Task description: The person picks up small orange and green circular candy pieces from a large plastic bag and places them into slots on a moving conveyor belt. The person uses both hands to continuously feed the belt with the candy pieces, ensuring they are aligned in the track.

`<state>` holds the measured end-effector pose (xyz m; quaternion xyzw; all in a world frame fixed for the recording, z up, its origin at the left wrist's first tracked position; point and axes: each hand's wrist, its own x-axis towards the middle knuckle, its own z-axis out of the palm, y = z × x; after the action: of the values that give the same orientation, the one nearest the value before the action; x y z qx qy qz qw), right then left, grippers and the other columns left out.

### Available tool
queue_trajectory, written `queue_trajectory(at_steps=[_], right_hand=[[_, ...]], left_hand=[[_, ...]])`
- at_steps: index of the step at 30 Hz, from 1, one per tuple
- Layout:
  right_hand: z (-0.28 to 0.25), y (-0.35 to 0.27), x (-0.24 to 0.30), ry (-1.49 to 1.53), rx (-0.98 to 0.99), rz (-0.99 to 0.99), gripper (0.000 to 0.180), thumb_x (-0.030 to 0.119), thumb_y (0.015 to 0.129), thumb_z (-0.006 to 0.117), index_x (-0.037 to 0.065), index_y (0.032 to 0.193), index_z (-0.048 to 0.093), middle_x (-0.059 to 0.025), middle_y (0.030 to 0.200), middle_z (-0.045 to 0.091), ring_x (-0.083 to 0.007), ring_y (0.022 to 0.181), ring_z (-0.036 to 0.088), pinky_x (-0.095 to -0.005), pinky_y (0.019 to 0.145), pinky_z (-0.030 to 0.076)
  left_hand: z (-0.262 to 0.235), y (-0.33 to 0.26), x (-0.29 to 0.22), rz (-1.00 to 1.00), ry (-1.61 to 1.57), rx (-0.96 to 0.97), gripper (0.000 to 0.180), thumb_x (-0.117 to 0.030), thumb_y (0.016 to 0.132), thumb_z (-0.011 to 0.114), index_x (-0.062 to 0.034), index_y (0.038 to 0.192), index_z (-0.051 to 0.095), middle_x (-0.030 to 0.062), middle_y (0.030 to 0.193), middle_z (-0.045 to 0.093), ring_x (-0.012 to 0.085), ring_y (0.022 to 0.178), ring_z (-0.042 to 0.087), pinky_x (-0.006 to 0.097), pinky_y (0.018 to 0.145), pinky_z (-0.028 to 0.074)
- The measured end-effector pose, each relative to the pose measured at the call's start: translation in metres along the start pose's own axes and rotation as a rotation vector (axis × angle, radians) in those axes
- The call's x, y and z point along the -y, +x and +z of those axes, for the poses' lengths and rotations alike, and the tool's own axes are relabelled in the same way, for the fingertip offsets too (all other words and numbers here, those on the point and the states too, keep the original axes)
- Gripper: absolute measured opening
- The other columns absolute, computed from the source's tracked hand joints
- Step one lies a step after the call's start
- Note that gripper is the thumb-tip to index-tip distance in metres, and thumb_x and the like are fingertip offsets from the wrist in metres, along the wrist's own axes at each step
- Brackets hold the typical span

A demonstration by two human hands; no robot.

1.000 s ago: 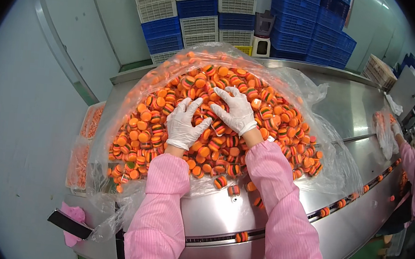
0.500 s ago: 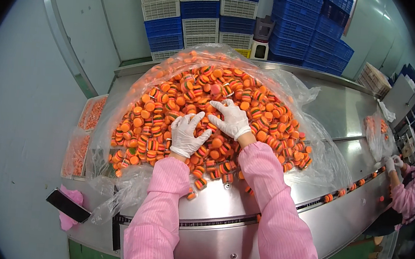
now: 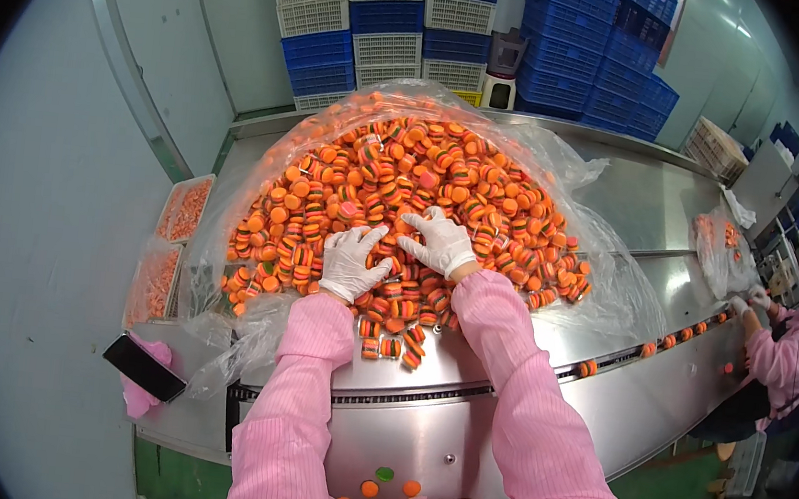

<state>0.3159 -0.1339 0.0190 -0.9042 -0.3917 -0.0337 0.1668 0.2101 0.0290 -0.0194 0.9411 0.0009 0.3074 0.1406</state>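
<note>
Nearest the person, loose orange discs (image 3: 370, 488) and one green disc (image 3: 385, 474) lie on the steel table (image 3: 400, 442); beyond runs a chain conveyor (image 3: 404, 399). The gloved left hand (image 3: 352, 262) and right hand (image 3: 440, 244) rest on striped layered candies (image 3: 383, 169) heaped in an opened clear plastic bag (image 3: 621, 295), fingers parted and half-curled, gripping nothing visible. Rightward, a co-worker's gloved hands (image 3: 749, 300), too small to read clearly, seem beside the conveyor. Stacked crates (image 3: 560, 34) stand farthest.

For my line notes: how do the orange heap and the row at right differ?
The heap is a jumbled mass; the row is spaced out in single file. Clear plastic surrounds much of the heap; the row lies along the dark track. The heap has many pieces, the row only a few. Both show mostly orange, striped pieces.
</note>
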Motion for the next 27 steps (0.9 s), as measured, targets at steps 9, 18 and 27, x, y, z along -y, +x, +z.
queue_trajectory(at_steps=[9,18,27], right_hand=[[0.012,-0.010,0.011,-0.183,-0.019,-0.007,0.052,0.058,0.077,0.050,0.030,0.122,0.049,-0.0123,0.113,0.047,-0.0302,0.102,0.052,-0.0495,0.085,0.039],[-0.064,-0.119,-0.004,0.110,-0.577,-0.197,0.026,0.013,0.076,0.059,0.013,0.102,0.056,-0.0151,0.088,0.054,-0.0325,0.080,0.056,-0.0423,0.065,0.047],[0.007,-0.262,0.020,-0.008,-0.096,0.252,0.041,0.028,0.071,0.067,0.003,0.097,0.047,-0.0162,0.078,0.055,-0.0321,0.075,0.057,-0.0408,0.066,0.045]], left_hand=[[0.001,-0.023,0.002,0.059,0.130,0.185,0.049,-0.047,0.074,0.058,-0.0240,0.117,0.052,0.0064,0.115,0.050,0.0216,0.113,0.041,0.046,0.097,0.025],[-0.070,-0.091,-0.043,0.139,-0.051,0.173,0.031,-0.009,0.073,0.059,-0.0136,0.103,0.056,0.0108,0.098,0.052,0.0298,0.091,0.051,0.040,0.076,0.044],[-0.030,-0.128,-0.077,0.255,-0.032,0.435,0.030,-0.004,0.068,0.059,-0.0099,0.097,0.056,0.0160,0.103,0.051,0.0347,0.091,0.050,0.041,0.076,0.046]])
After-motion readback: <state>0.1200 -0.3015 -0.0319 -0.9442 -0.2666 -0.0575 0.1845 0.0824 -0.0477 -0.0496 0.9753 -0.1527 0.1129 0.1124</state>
